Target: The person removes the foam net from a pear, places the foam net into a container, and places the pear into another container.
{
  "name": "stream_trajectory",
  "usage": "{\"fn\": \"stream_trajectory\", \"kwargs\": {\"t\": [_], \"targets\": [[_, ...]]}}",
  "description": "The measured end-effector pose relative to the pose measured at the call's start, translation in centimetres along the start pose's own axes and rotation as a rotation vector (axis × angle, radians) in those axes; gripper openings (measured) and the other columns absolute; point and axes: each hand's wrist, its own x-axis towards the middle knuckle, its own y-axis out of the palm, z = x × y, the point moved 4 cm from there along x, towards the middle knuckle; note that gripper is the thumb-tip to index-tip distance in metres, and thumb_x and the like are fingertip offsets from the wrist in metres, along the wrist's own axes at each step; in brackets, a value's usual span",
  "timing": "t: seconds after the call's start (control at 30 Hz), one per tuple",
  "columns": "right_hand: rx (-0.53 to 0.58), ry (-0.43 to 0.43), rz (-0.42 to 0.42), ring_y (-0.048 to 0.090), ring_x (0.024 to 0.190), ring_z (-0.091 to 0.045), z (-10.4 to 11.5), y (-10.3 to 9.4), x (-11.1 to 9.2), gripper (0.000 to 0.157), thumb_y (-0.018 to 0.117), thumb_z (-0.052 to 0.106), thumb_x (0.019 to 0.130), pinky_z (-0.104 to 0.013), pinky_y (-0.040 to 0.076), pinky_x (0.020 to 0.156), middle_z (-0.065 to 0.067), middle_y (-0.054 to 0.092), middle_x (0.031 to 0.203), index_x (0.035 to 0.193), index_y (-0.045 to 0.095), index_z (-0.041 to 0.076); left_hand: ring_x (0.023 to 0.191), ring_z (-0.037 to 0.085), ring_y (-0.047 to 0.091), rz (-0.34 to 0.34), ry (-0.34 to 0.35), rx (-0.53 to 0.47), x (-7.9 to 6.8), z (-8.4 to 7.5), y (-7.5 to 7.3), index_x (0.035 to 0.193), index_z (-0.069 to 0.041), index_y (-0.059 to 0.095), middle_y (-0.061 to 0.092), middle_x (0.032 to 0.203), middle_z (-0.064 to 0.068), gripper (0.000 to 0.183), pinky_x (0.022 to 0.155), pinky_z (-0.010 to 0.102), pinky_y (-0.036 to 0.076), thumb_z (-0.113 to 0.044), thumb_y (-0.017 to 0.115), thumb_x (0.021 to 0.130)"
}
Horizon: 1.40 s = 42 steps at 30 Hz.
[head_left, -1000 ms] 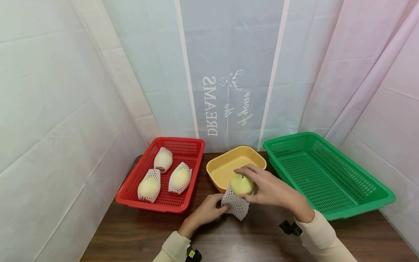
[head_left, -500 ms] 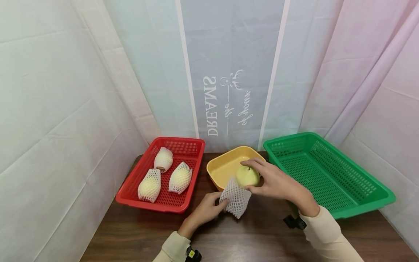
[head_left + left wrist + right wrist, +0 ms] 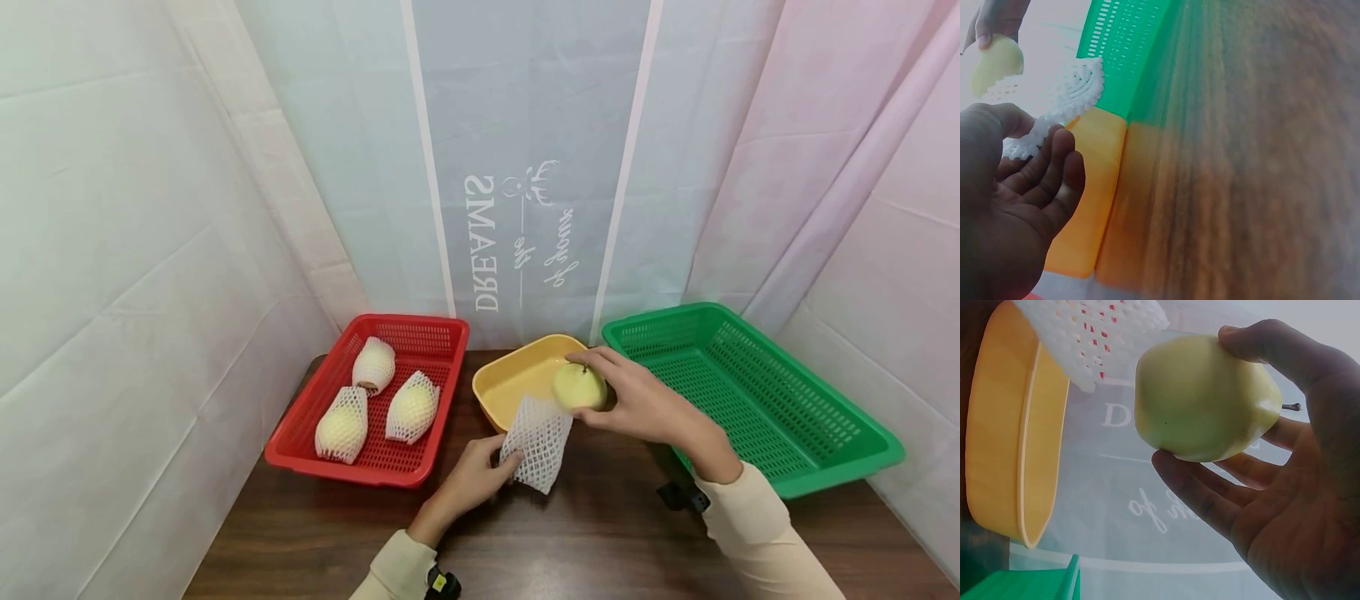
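left hand (image 3: 472,477) pinches foam net sleeve (image 3: 538,446); right hand (image 3: 639,404) grips bare pear (image 3: 1200,403); unsleeving seems finished; next calls for separate placing

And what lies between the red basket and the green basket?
The head view shows the yellow tub there, with the foam net in the left hand and the fruit in the right hand partly hiding it.

The head view is softly bright, its curtain (image 3: 828,92) tinged pink towards two o'clock. In the left-wrist view, glare bleaches eleven o'clock while the surface (image 3: 1254,156) smears out of focus at three. The right-wrist view looks hazy, brightest towards two.
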Motion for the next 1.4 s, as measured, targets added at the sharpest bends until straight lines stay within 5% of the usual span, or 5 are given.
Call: {"fn": "stream_trajectory", "kwargs": {"t": [0.67,1.13,1.4], "targets": [[0.033,0.109,0.015,0.063,0.113,-0.027,-2.4,-0.7,0.0,0.070,0.086,0.031,0.091,-0.049,0.056,0.088,-0.015,0.060,0.141,0.151,0.055,0.011,0.062,0.000,0.055,-0.092,0.019,-0.035,1.6,-1.8,-0.5,0.090,-0.013,0.070,0.064,0.068,-0.004,0.017,0.063,0.020,0.049,-0.021,0.067,0.105],[0.031,0.154,0.015,0.062,0.115,-0.031,-4.4,-1.2,0.3,0.072,0.085,0.033,0.093,-0.047,0.057,0.084,-0.018,0.059,0.142,0.153,0.054,0.009,0.057,0.002,0.054,-0.148,0.035,-0.057,3.2,-3.1,-0.6,0.098,-0.010,0.073,0.066,0.067,0.003,0.012,0.054,0.019,0.044,-0.019,0.069,0.104],[0.016,0.191,0.020,0.062,0.112,-0.032,-5.4,-1.9,0.7,0.072,0.084,0.036,0.093,-0.046,0.056,0.082,-0.020,0.059,0.142,0.152,0.054,0.009,0.067,0.002,0.059,-0.200,0.016,-0.061,4.2,-3.7,-0.7,0.105,-0.008,0.076,0.073,0.080,0.002,0.012,0.063,0.020,0.051,-0.017,0.068,0.104]]}}
